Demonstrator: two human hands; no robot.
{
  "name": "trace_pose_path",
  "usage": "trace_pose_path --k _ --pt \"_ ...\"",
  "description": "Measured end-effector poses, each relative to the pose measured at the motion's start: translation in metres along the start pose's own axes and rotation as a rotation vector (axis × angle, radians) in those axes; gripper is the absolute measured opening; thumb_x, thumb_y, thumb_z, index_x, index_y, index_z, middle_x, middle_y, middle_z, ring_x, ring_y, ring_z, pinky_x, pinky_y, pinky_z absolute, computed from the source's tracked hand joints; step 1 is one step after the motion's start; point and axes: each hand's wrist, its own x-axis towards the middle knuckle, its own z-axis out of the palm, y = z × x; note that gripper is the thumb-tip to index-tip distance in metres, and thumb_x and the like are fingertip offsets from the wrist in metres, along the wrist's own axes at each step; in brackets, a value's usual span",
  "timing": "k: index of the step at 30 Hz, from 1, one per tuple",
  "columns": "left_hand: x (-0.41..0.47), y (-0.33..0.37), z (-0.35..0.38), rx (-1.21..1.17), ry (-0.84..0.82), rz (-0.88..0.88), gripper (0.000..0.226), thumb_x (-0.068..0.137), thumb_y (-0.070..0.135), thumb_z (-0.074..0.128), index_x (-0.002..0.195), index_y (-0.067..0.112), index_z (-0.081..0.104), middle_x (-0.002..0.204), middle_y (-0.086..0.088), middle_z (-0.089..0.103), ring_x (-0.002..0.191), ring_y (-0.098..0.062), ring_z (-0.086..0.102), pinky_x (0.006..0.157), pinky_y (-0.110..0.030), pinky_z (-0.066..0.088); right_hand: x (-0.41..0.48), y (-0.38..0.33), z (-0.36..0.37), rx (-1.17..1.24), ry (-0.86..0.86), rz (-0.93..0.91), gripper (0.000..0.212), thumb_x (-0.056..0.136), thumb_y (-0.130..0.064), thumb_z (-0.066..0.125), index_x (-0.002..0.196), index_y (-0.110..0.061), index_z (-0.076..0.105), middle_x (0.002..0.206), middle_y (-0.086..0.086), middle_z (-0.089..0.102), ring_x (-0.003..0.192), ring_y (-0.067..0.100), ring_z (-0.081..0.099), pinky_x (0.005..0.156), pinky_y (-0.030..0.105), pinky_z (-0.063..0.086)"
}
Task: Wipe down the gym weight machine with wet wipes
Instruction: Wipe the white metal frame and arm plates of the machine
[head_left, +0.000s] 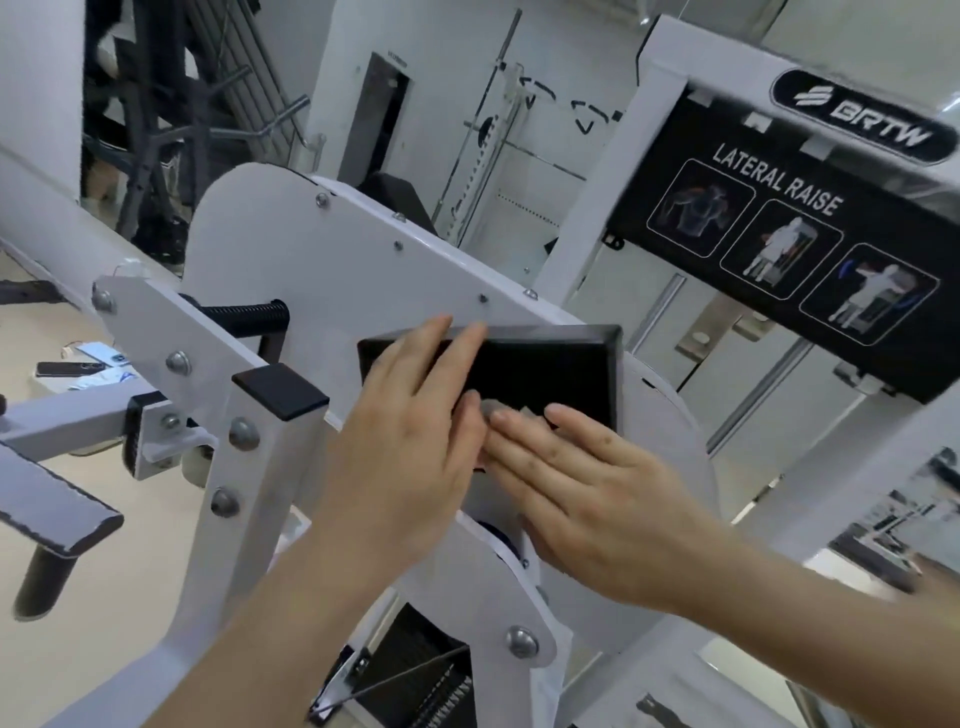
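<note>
A white lateral raise machine (322, 260) fills the view, with a black rectangular pad (561, 369) mounted on its round white plate. My left hand (410, 421) lies flat on the pad's left part, its straight fingers reaching to the top edge. My right hand (576, 488) presses a crumpled grey wet wipe (511, 408) against the pad's lower edge with straight fingers. Most of the wipe is hidden under the fingers.
A black instruction panel (779, 234) reading LATERAL RAISE hangs at the right. A black ribbed handle (249, 314) and a black end cap (280, 389) stick out at the left. Phones and small items (83, 366) lie on the floor at far left. Racks stand behind.
</note>
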Motion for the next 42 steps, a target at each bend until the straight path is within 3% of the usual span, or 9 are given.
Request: trace_pose_path --k 6,13,20,24,28,31,33,37,42 --pt "0.001 0.013 0.010 -0.128 0.084 -0.082 0.047 0.097 0.035 0.037 0.141 0.023 0.048 0.148 -0.001 0.043 0.134 -0.013 0.039 0.108 -0.010 0.020 0.018 0.041 -0.006 0.140 0.207 0.106 0.048 0.101 -0.031 0.042 0.142 -0.007 0.050 0.151 0.009 0.042 0.145 0.022 0.031 0.119 0.046 0.022" --pt "0.018 0.026 0.013 -0.200 0.060 -0.058 0.043 0.097 0.034 0.040 0.135 0.022 0.057 0.138 0.001 0.054 0.127 -0.013 0.046 0.109 -0.040 0.037 0.017 0.044 -0.013 0.734 0.362 0.478 0.038 0.100 -0.027 0.046 0.133 -0.016 0.060 0.133 0.007 0.058 0.131 0.023 0.049 0.104 0.042 0.044" --pt "0.038 0.004 -0.015 0.095 0.084 -0.122 0.041 0.088 0.015 0.048 0.126 0.018 0.063 0.117 -0.004 0.068 0.105 -0.024 0.058 0.096 -0.047 0.046 0.091 0.093 -0.053 0.808 -0.587 0.334 0.044 0.102 -0.050 0.032 0.128 -0.023 0.055 0.107 -0.005 0.063 0.100 0.016 0.057 0.089 0.035 0.045" --pt "0.050 -0.013 -0.040 0.303 -0.204 -0.246 0.038 0.087 0.010 0.048 0.107 0.034 0.069 0.090 0.000 0.069 0.085 -0.028 0.058 0.069 -0.036 0.049 0.148 0.074 -0.045 0.593 -0.759 0.174 0.047 0.103 -0.049 0.032 0.133 -0.018 0.050 0.106 0.000 0.050 0.097 0.020 0.043 0.081 0.029 0.030" --pt "0.049 -0.043 -0.065 0.523 -0.272 -0.260 0.032 0.091 0.023 0.045 0.113 0.035 0.065 0.104 0.004 0.067 0.088 -0.023 0.057 0.070 -0.032 0.045 0.184 0.044 -0.027 0.640 -0.510 0.186 0.025 0.105 -0.031 0.036 0.095 -0.017 0.055 0.079 -0.004 0.045 0.089 0.024 0.050 0.065 0.029 0.035" --pt "0.030 -0.079 -0.086 0.047 -0.303 -0.468 0.031 0.097 0.034 0.048 0.127 0.046 0.049 0.127 0.012 0.060 0.090 -0.013 0.060 0.084 -0.035 0.048 0.178 0.020 -0.033 0.740 -0.191 0.262 0.030 0.104 -0.025 0.038 0.074 -0.020 0.043 0.079 0.000 0.048 0.085 0.028 0.054 0.067 0.035 0.043" --pt "0.016 -0.092 -0.092 -0.312 -0.165 -0.520 0.032 0.100 0.030 0.048 0.125 0.050 0.047 0.127 0.013 0.059 0.110 -0.006 0.059 0.100 -0.034 0.044 0.165 -0.017 -0.040 0.715 0.015 0.196 0.014 0.100 -0.018 0.046 0.095 -0.016 0.060 0.096 0.006 0.060 0.093 0.029 0.059 0.071 0.037 0.046" --pt "0.006 -0.089 -0.086 -0.416 -0.020 -0.504 0.028 0.102 0.022 0.046 0.122 0.036 0.059 0.120 0.016 0.063 0.113 0.006 0.056 0.092 -0.008 0.042 0.169 -0.071 -0.027 0.772 0.150 0.256 0.047 0.089 -0.009 0.064 0.127 0.015 0.052 0.125 0.032 0.058 0.120 0.044 0.054 0.102 0.048 0.046" --pt "0.009 -0.081 -0.083 -0.495 0.201 -0.647 0.029 0.102 0.017 0.041 0.107 0.031 0.066 0.091 0.020 0.069 0.091 0.005 0.063 0.068 -0.002 0.043 0.196 -0.051 -0.030 1.078 0.127 0.289 0.031 0.103 -0.023 0.035 0.119 -0.003 0.052 0.106 0.014 0.061 0.093 0.033 0.060 0.076 0.047 0.051"
